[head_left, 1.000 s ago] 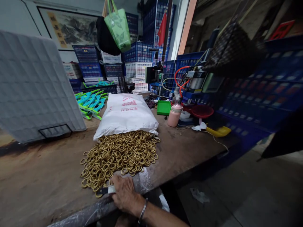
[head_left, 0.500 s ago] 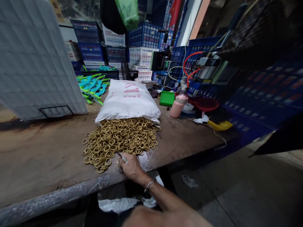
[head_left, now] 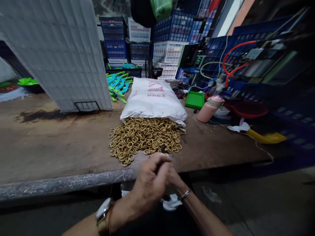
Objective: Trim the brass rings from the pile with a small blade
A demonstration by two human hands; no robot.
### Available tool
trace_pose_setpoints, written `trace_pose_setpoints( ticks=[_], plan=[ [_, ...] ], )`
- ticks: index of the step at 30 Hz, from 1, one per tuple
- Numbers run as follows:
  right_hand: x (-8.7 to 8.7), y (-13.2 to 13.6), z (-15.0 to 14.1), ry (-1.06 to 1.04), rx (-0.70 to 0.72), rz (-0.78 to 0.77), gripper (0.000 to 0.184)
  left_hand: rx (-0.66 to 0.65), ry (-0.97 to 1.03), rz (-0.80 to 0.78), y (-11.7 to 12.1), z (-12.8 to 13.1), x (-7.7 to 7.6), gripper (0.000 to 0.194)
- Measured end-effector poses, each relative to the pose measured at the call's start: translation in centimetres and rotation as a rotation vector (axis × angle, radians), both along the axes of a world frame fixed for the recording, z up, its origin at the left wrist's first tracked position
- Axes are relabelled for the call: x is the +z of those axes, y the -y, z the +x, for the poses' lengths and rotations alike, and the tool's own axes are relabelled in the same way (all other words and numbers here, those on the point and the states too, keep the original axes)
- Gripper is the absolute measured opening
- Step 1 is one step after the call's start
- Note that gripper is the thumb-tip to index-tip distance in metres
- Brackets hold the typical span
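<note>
My left hand (head_left: 150, 178), with a watch on the wrist, is closed at the table's front edge, its fingers curled over my right hand. What it grips is hidden. My right hand (head_left: 173, 177), with a bracelet on the wrist, is partly covered by the left. From between the hands sticks the dark tip of a small tool (head_left: 163, 148), which my right hand holds; its kind is unclear. Just beyond lies a heap of brass-coloured rings (head_left: 145, 137), spilling from the mouth of a white sack (head_left: 154, 101) with red print.
A grey padded panel (head_left: 71, 59) stands at left on the table (head_left: 61, 144). Turquoise and green plastic frames (head_left: 119, 87) lie behind. At right are a green tray (head_left: 195, 100), a pink bottle (head_left: 209, 109) and a red dish (head_left: 249, 109). Stacked crates (head_left: 169, 54) fill the back.
My left hand has come up from the bottom edge and closed over the right. My right hand has drawn back from the rings with the tool. The view has turned left.
</note>
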State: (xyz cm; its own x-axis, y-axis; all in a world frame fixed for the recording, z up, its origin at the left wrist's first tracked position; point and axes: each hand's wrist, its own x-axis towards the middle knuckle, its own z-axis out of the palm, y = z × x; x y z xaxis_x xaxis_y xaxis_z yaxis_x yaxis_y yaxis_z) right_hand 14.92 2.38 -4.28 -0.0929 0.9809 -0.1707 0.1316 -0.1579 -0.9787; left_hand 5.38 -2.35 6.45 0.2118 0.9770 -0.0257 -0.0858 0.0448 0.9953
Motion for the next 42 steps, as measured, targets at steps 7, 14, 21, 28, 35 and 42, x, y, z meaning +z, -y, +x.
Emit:
trace_pose_setpoints(
  ticks=[7, 14, 21, 28, 35, 42],
  plan=[
    [1.5, 1.8, -0.7, -0.391, 0.144, -0.338, 0.017, 0.25, -0.156, -0.017, -0.7, -4.3, -10.3, 0.028],
    [1.8, 2.2, -1.5, -0.381, 0.176, -0.439, 0.022, 0.319, -0.148, 0.058, 0.6, -4.1, -11.6, 0.018],
    [1.7, 2.1, -1.8, -0.33, 0.233, -0.457, 0.021, 0.329, -0.254, 0.114, 0.8, -4.8, -11.9, 0.01],
    [2.0, 2.1, -1.3, 0.063, 0.099, 0.014, 0.018, 0.384, -0.443, 0.226, 0.1, -5.0, -11.2, 0.007],
    [1.9, 2.5, -2.0, 0.147, 0.126, 0.117, 0.022, 0.315, -0.38, 0.148, 0.4, -4.7, -9.9, 0.008],
    [1.8, 2.6, -2.0, 0.083, 0.159, 0.06, 0.022, 0.097, -0.053, -0.197, 0.8, -4.6, -9.0, 0.023]
  ],
)
